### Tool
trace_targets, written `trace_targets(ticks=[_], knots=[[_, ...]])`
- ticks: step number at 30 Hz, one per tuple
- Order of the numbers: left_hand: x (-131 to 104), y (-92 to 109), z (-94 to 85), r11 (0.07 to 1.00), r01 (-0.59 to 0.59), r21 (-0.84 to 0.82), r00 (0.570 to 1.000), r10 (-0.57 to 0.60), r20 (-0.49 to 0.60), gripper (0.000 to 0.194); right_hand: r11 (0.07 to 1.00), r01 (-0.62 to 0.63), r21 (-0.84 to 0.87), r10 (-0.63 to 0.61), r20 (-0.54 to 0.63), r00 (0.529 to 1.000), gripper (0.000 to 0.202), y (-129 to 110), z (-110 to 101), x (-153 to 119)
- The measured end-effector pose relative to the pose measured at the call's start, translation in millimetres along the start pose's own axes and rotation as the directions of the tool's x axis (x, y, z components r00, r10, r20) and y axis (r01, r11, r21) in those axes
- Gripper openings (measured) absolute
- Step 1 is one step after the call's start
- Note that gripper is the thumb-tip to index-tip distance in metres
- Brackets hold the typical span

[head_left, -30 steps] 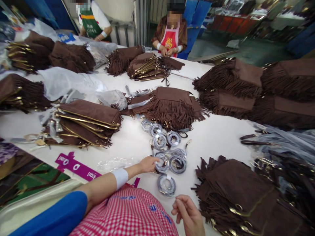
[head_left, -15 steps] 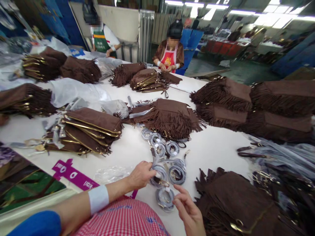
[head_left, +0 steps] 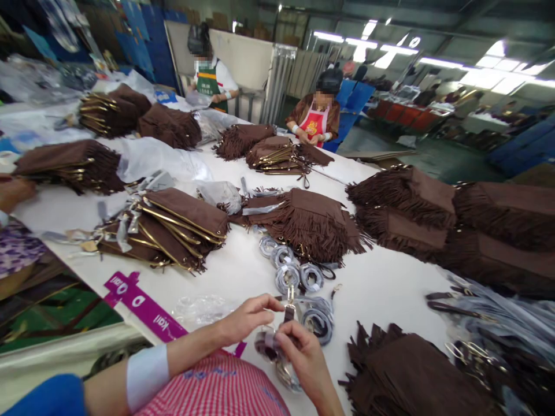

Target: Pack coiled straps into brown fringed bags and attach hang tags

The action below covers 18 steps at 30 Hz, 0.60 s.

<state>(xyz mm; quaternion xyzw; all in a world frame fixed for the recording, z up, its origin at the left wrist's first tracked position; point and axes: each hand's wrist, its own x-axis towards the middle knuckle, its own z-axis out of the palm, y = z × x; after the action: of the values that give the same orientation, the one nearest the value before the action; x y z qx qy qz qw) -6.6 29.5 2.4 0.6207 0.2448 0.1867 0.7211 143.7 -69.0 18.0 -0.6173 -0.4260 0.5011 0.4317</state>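
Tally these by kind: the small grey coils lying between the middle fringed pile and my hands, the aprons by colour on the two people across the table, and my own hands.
Small grey coils: 4
Green apron: 1
Red apron: 1
Your hands, left hand and right hand: 2
Total: 8

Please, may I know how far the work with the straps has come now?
Looks done: several small coils lie wound on the table.
In hand: the right hand pinches a strap with a metal clasp; the left hand is close beside it.
Probably left: long straps at right, lying uncoiled. Whether all need coiling, I cannot tell.
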Motion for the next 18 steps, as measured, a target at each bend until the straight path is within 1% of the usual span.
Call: trace_targets(ticks=[2,3,4,5,7,9,10,12,14,16,18], knots=[[5,5,4.5,0.984,0.124,-0.129,0.991,-0.116,0.067,0.030,0.999,0.039,-0.035,-0.038,0.035,0.999,0.028,-1,5,-2],[7,5,7.6,0.965,0.180,-0.189,0.982,-0.164,0.097,0.032,0.998,0.051,-0.049,-0.049,0.036,0.998,0.027,-2,7,-2],[8,4,10.8,0.942,0.217,-0.258,0.975,-0.196,0.104,0.034,0.996,0.056,-0.062,-0.055,0.027,0.998,0.026,-3,9,-2],[10,3,13.7,0.916,0.229,-0.330,0.973,-0.210,0.092,0.037,0.995,0.059,-0.078,-0.058,0.016,0.998,0.026,-3,10,-3],[11,-2,18.1,0.879,0.193,-0.436,0.980,-0.193,0.045,0.040,0.991,0.062,-0.121,-0.062,0.006,0.998,0.029,-3,11,-3],[12,-6,20.4,0.892,0.133,-0.432,0.989,-0.148,-0.002,0.038,0.987,0.064,-0.149,-0.063,0.011,0.998,0.031,-3,10,-3],[13,-8,20.9,0.916,0.113,-0.385,0.991,-0.132,-0.024,0.035,0.987,0.063,-0.149,-0.062,0.014,0.998,0.031,-3,9,-4],[14,-10,21.3,0.969,0.076,-0.236,0.991,-0.099,-0.090,0.027,0.987,0.068,-0.148,-0.070,-0.007,0.998,0.031,-3,7,-5],[14,-11,20.8,0.998,0.033,-0.051,0.983,-0.041,-0.178,0.023,0.978,0.089,-0.191,-0.104,-0.069,0.992,0.030,-5,3,-7],[13,-10,19.5,0.989,-0.001,0.148,0.973,0.035,-0.228,0.023,0.956,0.081,-0.282,-0.134,-0.176,0.975,0.028,-8,-3,-11],[11,-10,18.1,0.929,-0.023,0.371,0.967,0.115,-0.228,0.020,0.928,0.017,-0.372,-0.129,-0.278,0.952,0.029,-12,-7,-15]])
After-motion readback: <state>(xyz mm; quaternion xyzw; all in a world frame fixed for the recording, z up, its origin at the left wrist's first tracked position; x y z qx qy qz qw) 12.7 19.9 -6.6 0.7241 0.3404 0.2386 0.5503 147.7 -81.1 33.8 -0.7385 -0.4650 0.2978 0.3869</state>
